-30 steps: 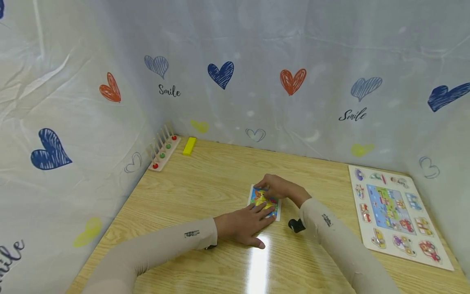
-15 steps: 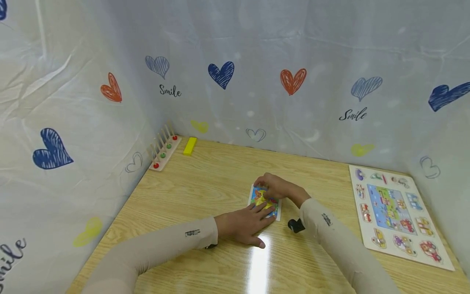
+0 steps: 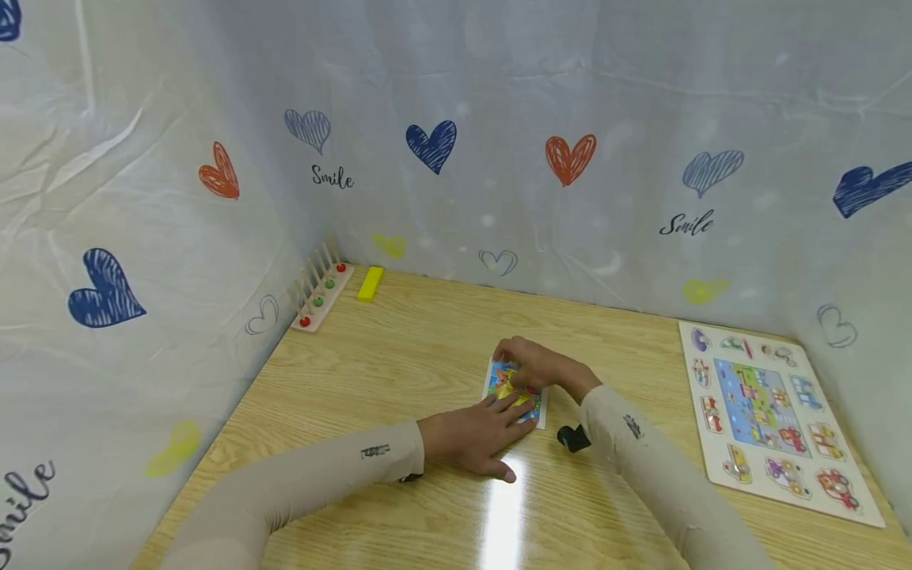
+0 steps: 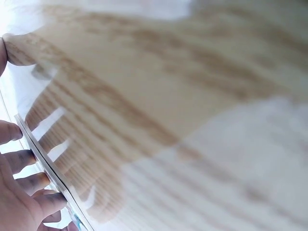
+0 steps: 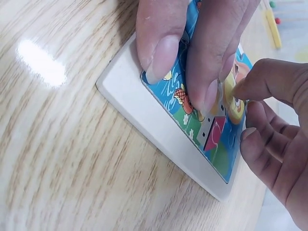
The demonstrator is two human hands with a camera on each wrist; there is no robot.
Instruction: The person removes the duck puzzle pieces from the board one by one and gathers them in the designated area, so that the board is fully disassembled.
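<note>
A small jigsaw puzzle point(image 3: 502, 376) with a white border and a blue, yellow and green cartoon picture lies on the wooden table. Across its near part rests my left hand point(image 3: 476, 435), fingers spread and straight, thumb out on the tabletop side. My right hand point(image 3: 537, 364) arches over the far right part. In the right wrist view its thumb point(image 5: 262, 79) touches the yellow figure, while curled fingers point(image 5: 262, 154) hold at the board's edge. Left-hand fingers point(image 5: 161, 48) press on the picture there. The left wrist view shows the board's thin edge point(image 4: 53, 178) beside fingertips. Hands hide much of the picture.
A wooden peg board point(image 3: 324, 299) with red and green beads stands at the far left, beside a yellow block point(image 3: 370, 283). To the right lies a large vehicle puzzle board point(image 3: 765, 404). Heart-printed sheeting point(image 3: 463, 206) encloses the table's back and sides.
The whole head view has shifted very slightly. Both hands keep nearly the same place on the jigsaw puzzle.
</note>
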